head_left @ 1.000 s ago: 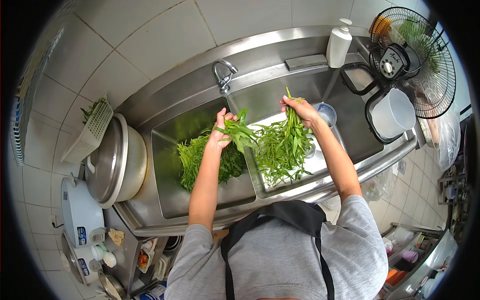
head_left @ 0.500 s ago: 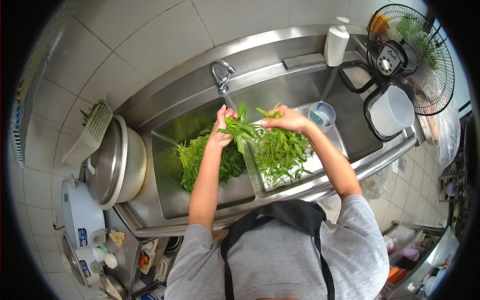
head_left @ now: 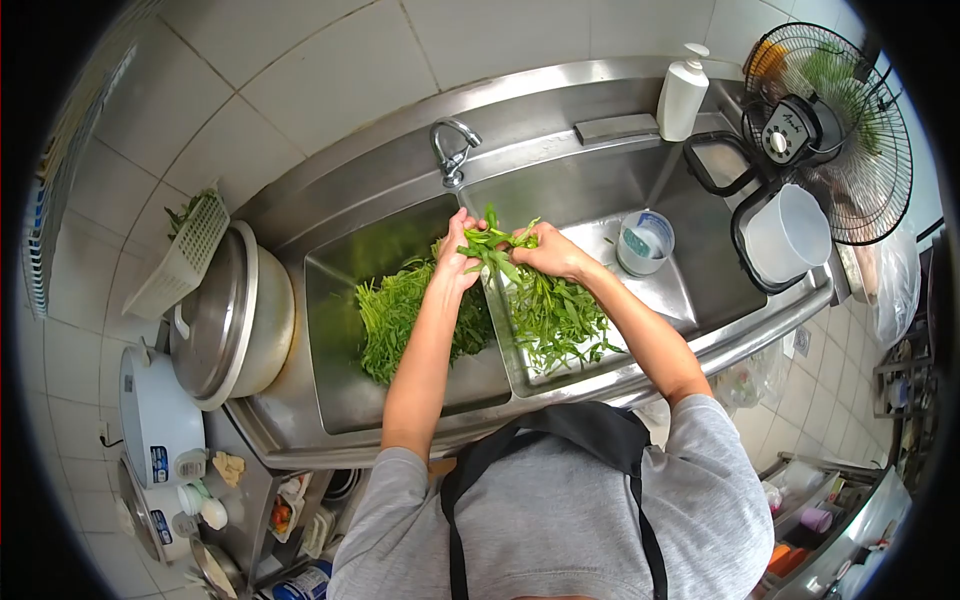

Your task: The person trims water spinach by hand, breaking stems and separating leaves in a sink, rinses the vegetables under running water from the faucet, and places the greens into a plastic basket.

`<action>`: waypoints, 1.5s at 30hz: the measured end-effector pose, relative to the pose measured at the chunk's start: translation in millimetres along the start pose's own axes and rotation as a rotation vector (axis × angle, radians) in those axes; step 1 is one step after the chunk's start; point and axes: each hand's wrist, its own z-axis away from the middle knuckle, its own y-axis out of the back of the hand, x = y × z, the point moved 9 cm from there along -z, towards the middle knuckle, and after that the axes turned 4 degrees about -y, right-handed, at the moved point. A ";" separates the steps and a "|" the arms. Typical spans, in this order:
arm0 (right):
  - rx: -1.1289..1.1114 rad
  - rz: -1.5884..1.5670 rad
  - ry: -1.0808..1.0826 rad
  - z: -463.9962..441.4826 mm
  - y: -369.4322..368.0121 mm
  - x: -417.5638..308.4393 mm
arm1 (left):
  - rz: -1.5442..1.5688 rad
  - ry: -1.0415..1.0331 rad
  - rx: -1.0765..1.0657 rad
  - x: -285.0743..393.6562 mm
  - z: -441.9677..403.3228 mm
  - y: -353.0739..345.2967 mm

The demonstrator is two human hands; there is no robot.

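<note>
Landmark: the faucet (head_left: 453, 175), at the back of the sink, above the divider between two basins. Held greens (head_left: 488, 243): a small leafy bunch on the person's side of the faucet, slightly to its right, raised over the divider. They bridge the gap between the hands, leaf tips up and down, main run roughly crosswise, left to right; single stems too tangled to trace.

Left hand (head_left: 455, 252): on the near side of the faucet, almost straight in line with it. Fingers curled closed round the left end of the bunch, thumb side facing the other hand. Right hand (head_left: 547, 252): near side too, further right of the faucet. Fingers bent in, fingertips gathered on stems at the right end; not spread. The two hands are close together, bunch between, neither clearly nearer to it.

Larger pile of greens (head_left: 410, 325): in the left basin (head_left: 330, 385), to the near left of the faucet, pale stem ends pointing left, leaves toward the divider. Left hand is the nearer one. Loose greens (head_left: 560, 325): near right of the faucet, on a pale tray (head_left: 655, 292) in the right basin, below the right hand; whether any hang from its grip, cannot tell. Round container (head_left: 645, 243) well right of the faucet, beyond the right wrist.
</note>
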 end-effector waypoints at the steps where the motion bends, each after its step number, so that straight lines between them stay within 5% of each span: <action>1: 0.009 -0.020 0.000 -1.2 0.1 1.6 | -0.036 -0.006 0.027 -0.5 0.0 2.7; 7: 0.035 0.008 0.032 -5.3 4.0 5.5 | -0.317 -0.029 0.139 5.6 13.6 -4.0; 19: 0.291 0.617 0.113 3.6 18.8 -10.8 | -0.952 -0.244 0.066 3.2 6.1 -10.0; 22: 0.411 0.573 -0.003 -2.3 29.9 9.7 | -0.991 -0.301 0.150 5.6 7.7 -4.9; 28: 0.106 -0.110 -0.202 -2.0 49.5 57.2 | -1.104 -0.472 0.275 36.2 22.1 3.2; 32: 0.032 -0.578 -0.287 4.9 68.4 76.1 | -0.944 -0.538 0.233 38.8 21.0 13.3; 35: 0.148 -0.739 -0.238 0.8 81.6 86.2 | -1.120 -0.308 0.031 17.0 26.9 -14.2; 36: 0.191 -0.790 -0.219 0.7 86.1 89.2 | -1.209 -0.377 -0.032 5.6 19.2 -14.8; 37: 0.238 -0.777 -0.217 0.8 88.3 90.2 | -1.298 -0.372 -0.072 2.7 32.6 -39.6; 39: 0.331 -0.751 -0.212 -1.9 87.1 88.7 | -1.363 -0.694 -0.279 -14.0 38.8 -67.1; 42: 0.325 -0.669 -0.167 -4.3 71.0 78.4 | -1.598 -0.286 -0.218 -25.0 42.2 -84.3; 45: 0.327 -0.490 -0.138 -2.6 62.4 63.1 | -1.542 -0.482 -0.288 -31.3 24.7 -76.5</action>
